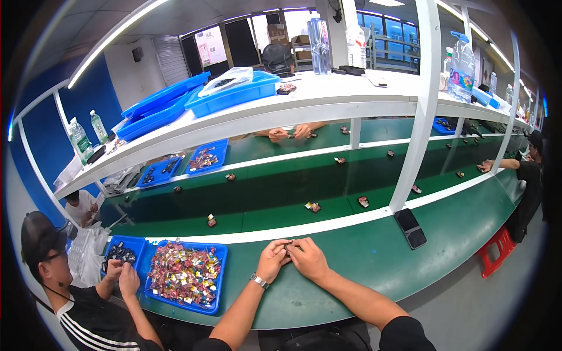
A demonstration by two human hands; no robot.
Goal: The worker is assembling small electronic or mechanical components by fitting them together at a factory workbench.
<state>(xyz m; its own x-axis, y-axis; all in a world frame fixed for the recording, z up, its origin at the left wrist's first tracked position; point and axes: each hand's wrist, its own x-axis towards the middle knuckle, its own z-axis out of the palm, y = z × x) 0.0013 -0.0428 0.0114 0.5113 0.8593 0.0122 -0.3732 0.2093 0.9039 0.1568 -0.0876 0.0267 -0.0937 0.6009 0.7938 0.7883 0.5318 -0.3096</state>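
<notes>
On the green counter [374,257] in the head view, both my hands meet over its near edge. My left hand [273,259], a watch on its wrist, and my right hand [308,259] pinch a small dark part [288,248] between their fingertips, so it sits right between the two hands, just above the counter. Left of my left hand lies a blue tray [218,279] full of small coloured pieces. To the right, well apart from my right hand, a black phone [410,227] lies flat. Beyond my hands, small parts ride the conveyor belt [281,193].
</notes>
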